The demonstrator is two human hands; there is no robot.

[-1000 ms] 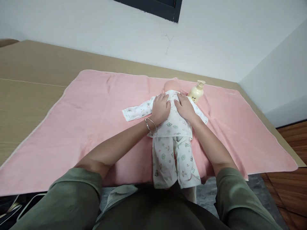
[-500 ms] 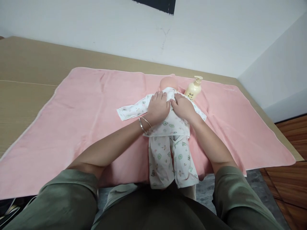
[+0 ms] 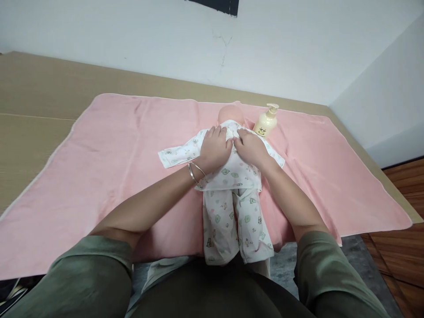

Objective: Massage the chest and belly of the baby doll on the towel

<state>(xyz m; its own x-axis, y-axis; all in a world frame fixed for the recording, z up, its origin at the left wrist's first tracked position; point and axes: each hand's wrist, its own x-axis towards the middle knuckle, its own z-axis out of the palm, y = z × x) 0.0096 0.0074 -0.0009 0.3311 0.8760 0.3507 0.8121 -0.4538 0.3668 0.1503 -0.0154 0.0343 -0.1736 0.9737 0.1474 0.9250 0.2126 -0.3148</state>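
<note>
A baby doll (image 3: 231, 115) in a white printed top (image 3: 228, 174) and matching trousers (image 3: 219, 225) lies on a pink blanket, its bald head away from me and its legs at the near edge. My left hand (image 3: 215, 148) rests flat on the left side of the doll's upper body, fingers stretched toward its head. On the other side my right hand (image 3: 251, 148) lies flat too, the two thumbs almost touching in the middle. Neither hand grips anything. The doll's face is not visible.
Beside the doll's head, on the right, stands a cream pump bottle (image 3: 266, 121). The pink blanket (image 3: 109, 154) is spread over a wooden table (image 3: 36, 84) against a white wall. Wooden panelling (image 3: 404, 190) is at the lower right.
Both hands stay on the doll's upper body with hardly any shift. The whole view has moved slightly, so things appear a little further left.
</note>
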